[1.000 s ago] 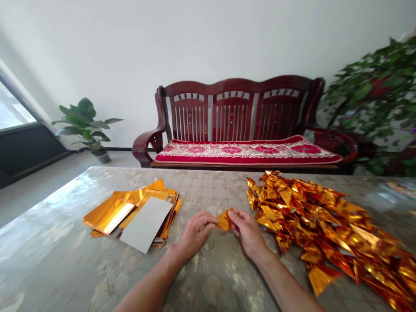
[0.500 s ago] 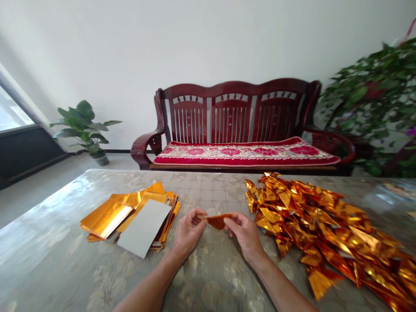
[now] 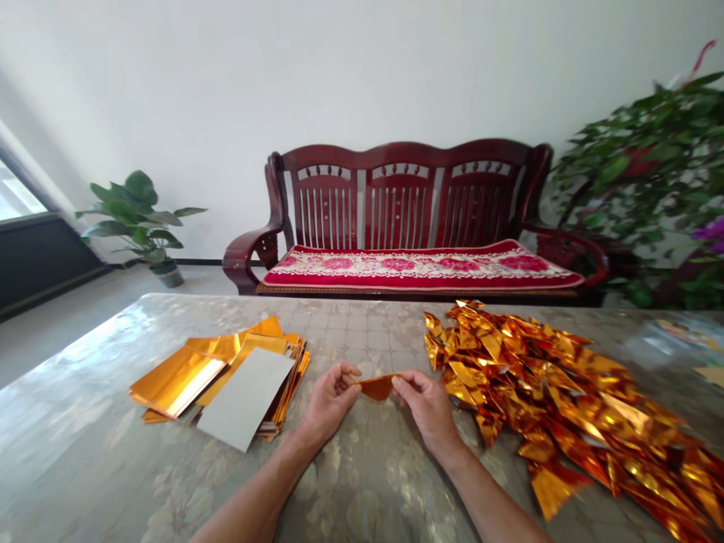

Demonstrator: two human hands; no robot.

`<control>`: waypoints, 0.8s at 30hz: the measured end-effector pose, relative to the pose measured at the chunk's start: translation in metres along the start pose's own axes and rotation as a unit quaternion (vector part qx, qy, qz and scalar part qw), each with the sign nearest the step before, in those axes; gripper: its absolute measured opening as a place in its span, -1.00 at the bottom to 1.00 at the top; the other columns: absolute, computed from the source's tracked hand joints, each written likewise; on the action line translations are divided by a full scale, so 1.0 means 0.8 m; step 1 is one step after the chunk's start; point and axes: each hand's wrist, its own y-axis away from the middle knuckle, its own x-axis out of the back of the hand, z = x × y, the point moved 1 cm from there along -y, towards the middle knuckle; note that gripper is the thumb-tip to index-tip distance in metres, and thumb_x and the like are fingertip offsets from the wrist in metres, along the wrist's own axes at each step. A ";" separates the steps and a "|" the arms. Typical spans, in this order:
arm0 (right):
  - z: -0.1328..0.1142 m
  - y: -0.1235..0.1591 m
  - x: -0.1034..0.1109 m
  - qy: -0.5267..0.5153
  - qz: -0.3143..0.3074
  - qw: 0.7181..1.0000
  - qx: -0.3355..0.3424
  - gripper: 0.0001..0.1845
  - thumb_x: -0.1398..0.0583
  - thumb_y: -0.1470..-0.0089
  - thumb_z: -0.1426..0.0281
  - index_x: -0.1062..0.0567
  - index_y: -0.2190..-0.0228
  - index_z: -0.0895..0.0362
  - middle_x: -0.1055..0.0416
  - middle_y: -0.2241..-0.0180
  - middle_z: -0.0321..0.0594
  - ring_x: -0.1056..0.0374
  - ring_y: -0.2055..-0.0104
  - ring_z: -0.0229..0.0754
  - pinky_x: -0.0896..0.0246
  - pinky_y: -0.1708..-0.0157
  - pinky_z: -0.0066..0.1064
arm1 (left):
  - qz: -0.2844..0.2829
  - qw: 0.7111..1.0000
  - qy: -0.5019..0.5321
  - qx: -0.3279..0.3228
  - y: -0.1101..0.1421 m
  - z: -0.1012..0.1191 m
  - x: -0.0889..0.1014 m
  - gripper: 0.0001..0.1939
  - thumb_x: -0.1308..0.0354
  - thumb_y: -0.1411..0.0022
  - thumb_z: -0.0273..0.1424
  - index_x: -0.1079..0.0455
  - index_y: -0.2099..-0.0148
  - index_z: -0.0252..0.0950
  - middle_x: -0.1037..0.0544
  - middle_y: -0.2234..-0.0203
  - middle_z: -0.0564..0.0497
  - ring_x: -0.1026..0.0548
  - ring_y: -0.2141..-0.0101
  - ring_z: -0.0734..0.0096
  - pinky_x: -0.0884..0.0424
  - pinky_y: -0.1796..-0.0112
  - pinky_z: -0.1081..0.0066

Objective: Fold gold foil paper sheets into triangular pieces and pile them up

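Note:
Between my two hands, just above the table, is a small folded piece of gold foil paper [image 3: 376, 388]. My left hand [image 3: 332, 396] pinches its left end between thumb and fingers. At the opposite end, my right hand [image 3: 423, 403] grips it with thumb and forefinger. Left of my hands lies a loose stack of gold foil sheets [image 3: 181, 377], with a grey-white sheet [image 3: 247, 398] face up on top. A large heap of folded gold foil pieces [image 3: 543, 385] spreads over the table to the right of my right hand.
The table [image 3: 362, 475] has a patterned, shiny cover. A clear plastic bag [image 3: 679, 335] lies at its far right. Beyond stands a dark red wooden bench [image 3: 399, 196] with a red floral cushion [image 3: 418, 268]. Potted plants [image 3: 139, 219] stand left and right.
The view has turned slightly to the right, so the surroundings sit a little further left. Both hands keep hold of the folded foil paper in nearly the same pose.

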 end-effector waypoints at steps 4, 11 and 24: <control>0.004 -0.001 -0.004 -0.010 0.021 1.000 0.001 -0.65 -0.30 0.08 0.13 -0.55 0.38 0.17 -0.45 0.55 -0.25 -0.31 0.53 -0.21 -0.23 0.56 -0.43 | -0.006 0.999 -0.044 -0.026 0.000 0.001 0.001 -0.89 -0.19 -0.12 -0.38 -0.39 0.32 -0.31 -0.36 0.58 0.15 -0.31 0.52 0.53 -0.23 0.44 0.52; -0.003 -0.005 0.009 0.143 -0.008 0.982 0.126 -0.86 -0.22 0.00 0.30 -0.53 0.42 0.11 -0.48 0.48 -0.25 -0.37 0.45 -0.19 -0.28 0.40 -0.41 | -0.011 0.979 -0.174 -0.108 0.001 0.004 0.008 -0.93 -0.12 -0.20 -0.49 -0.43 0.32 -0.28 -0.46 0.46 0.10 -0.40 0.41 0.48 -0.27 0.35 0.49; -0.007 -0.009 0.021 0.257 -0.113 0.925 0.254 -0.79 -0.11 -0.16 0.47 -0.55 0.36 0.05 -0.42 0.40 -0.27 -0.39 0.29 -0.21 -0.26 0.27 -0.43 | -0.090 0.940 -0.272 -0.184 0.005 0.007 0.013 -0.81 -0.03 -0.38 -0.41 -0.49 0.16 -0.21 -0.48 0.35 0.03 -0.48 0.29 0.43 -0.34 0.25 0.48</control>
